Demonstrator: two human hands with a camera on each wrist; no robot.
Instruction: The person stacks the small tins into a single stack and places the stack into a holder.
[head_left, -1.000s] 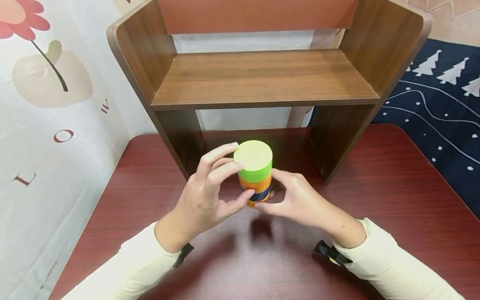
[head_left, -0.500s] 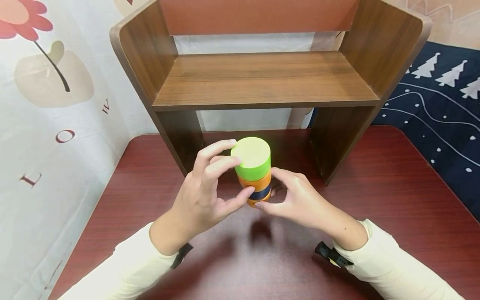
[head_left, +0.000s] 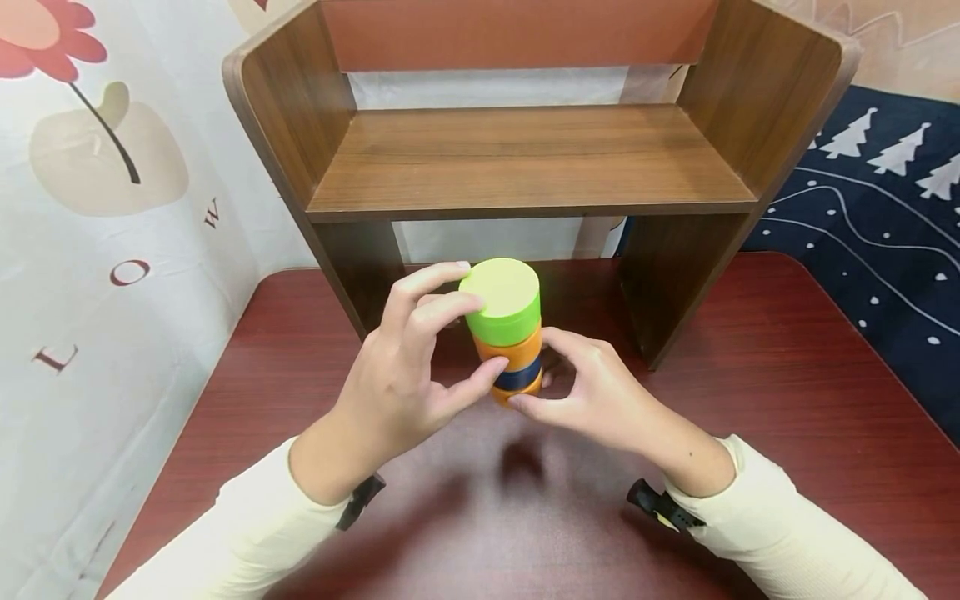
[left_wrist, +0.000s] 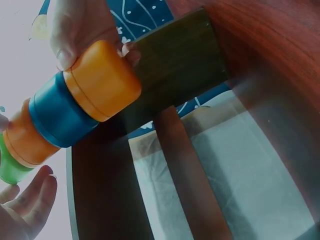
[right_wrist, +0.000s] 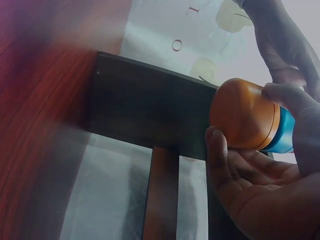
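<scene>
A stack of round, cup-like pieces is held above the table between both hands. Its green top piece [head_left: 501,292] has a flat, pale face; below it come an orange piece [left_wrist: 30,135], a dark blue piece [left_wrist: 62,110] and an orange bottom piece [right_wrist: 245,115]. My left hand [head_left: 393,367] grips the upper part from the left, fingers at the green rim and thumb against the orange below. From the right, my right hand [head_left: 592,379] holds the bottom orange piece between thumb and fingers. Part of the right fingers is hidden behind the stack in the head view.
A wooden desk shelf [head_left: 532,158] stands behind the hands on the dark red table [head_left: 277,367]. A white printed cloth [head_left: 172,333] hangs at the left, a navy cloth with trees [head_left: 870,225] at the right. Black straps [head_left: 663,504] are on both wrists.
The stack has risen slightly in the head view, with the left hand moving up along with it. The right hand keeps nearly the same place on the bottom piece.
</scene>
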